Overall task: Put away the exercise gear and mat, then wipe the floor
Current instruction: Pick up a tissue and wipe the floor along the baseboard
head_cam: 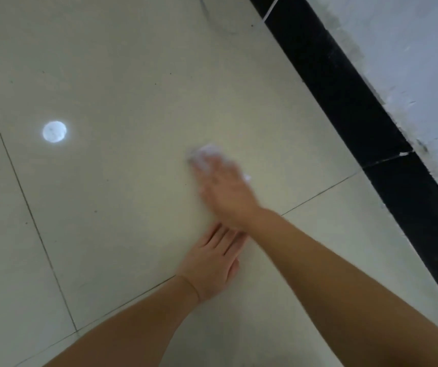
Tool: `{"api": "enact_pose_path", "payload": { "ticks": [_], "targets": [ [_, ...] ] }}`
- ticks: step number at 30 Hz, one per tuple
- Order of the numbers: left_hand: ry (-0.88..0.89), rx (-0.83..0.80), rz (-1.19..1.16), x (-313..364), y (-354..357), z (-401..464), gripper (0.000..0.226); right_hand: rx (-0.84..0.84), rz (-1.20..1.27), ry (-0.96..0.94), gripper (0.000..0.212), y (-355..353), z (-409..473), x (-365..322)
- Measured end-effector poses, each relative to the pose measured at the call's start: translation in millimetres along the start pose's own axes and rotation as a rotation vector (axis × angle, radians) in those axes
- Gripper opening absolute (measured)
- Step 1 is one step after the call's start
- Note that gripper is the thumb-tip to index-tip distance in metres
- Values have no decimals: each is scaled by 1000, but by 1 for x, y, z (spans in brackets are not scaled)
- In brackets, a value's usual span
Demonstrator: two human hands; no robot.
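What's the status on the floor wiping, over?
Right hand pressing a white wipe to the tile floor, blurred. Left hand flat on the tile, empty. No gear or mat in view. Nothing in the way.

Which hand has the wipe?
The right hand, blurred, presses the white wipe on the floor; the left hand lies flat, empty.
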State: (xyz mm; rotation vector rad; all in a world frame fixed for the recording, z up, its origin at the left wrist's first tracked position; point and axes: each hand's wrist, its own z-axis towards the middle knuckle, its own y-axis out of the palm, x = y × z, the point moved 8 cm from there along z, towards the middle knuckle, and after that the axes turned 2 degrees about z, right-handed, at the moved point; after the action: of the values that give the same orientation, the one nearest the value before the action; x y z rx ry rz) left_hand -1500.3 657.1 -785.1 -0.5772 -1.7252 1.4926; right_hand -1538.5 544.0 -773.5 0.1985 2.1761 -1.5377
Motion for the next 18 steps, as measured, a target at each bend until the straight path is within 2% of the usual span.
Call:
{"api": "enact_pose_path", "payload": {
  "ticks": [1,2,3,5,8,10,11,13,16,18],
  "targets": [
    [-2,12,-12,0,1,-1,47,-110,-60,-187,55,15,-2,-26],
    [1,10,-18,0,1,-1,48,-174,-114,-297,53,18,-2,-30],
    [10,4,-16,0,1,-1,51,-172,-139,-308,52,8,3,-16],
    [21,9,-14,0,-2,-1,55,-69,-130,-135,54,-25,18,42],
    [24,22,-30,1,-5,0,53,69,-13,267,51,-78,15,144],
    [28,25,-37,1,-6,0,52,109,32,476,52,-85,15,168],
    [29,26,-37,1,-6,0,52,133,29,522,53,-82,20,160],
    [26,18,-37,1,-4,0,53,146,-18,409,56,-65,38,112],
    [30,5,-22,0,-2,1,52,22,-83,-19,57,-15,51,4],
    [34,3,-25,1,-1,-1,50,-45,-108,-198,53,4,47,-29]
  ]
}}
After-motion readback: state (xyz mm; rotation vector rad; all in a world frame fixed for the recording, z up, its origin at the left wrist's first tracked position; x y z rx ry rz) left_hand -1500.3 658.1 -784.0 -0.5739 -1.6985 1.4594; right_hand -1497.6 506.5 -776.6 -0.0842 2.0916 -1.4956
